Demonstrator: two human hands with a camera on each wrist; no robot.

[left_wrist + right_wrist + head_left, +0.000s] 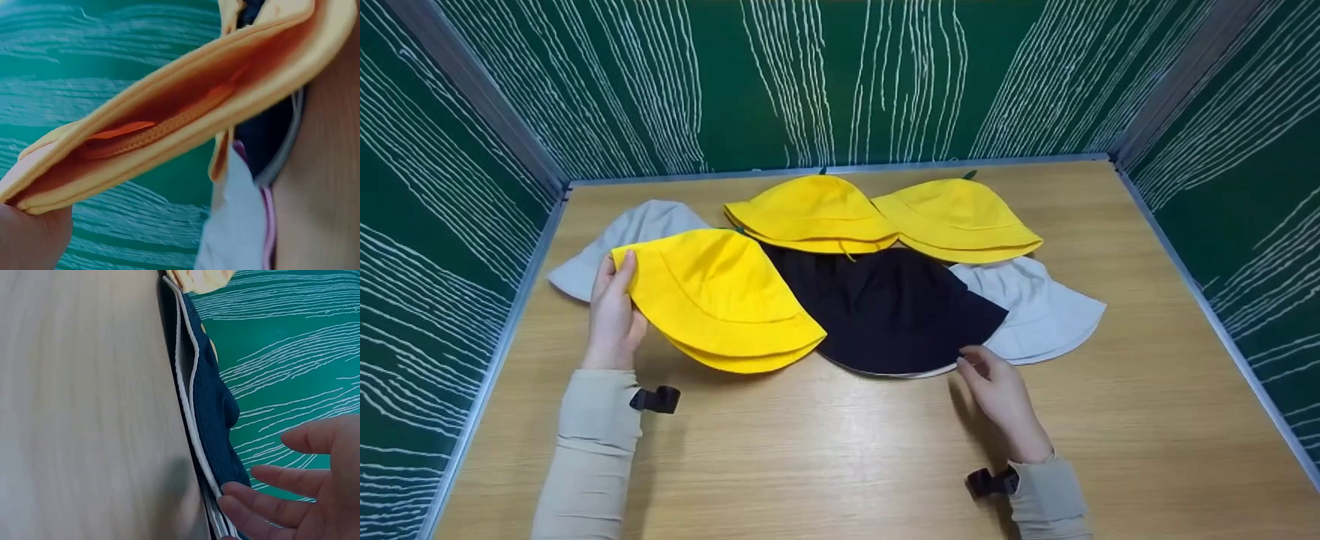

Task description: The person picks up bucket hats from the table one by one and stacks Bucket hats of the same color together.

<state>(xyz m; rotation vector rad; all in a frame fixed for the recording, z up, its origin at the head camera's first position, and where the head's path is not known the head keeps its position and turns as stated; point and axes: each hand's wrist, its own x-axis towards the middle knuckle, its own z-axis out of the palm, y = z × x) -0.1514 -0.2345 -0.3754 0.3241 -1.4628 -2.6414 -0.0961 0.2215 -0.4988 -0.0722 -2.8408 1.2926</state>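
Observation:
My left hand (613,322) pinches the left brim corner of a yellow bucket hat (720,292), thumb on the near face. The left wrist view looks into this hat's opening, past its brim edge (174,143); the fingers behind the cloth are hidden. A black bucket hat (900,315) with a pale brim edge lies to its right. At the black hat's lower right brim is my right hand (1001,394). In the right wrist view its fingers (275,506) are spread and loosely bent, with the lower fingertips at the brim edge and nothing gripped.
Two more yellow hats (810,206) lie along the back, overlapping the black one. Pale grey hats lie behind the held hat (592,259) and at the right (1050,315). Green walls with white lines (885,82) enclose the wooden table (810,457) on three sides.

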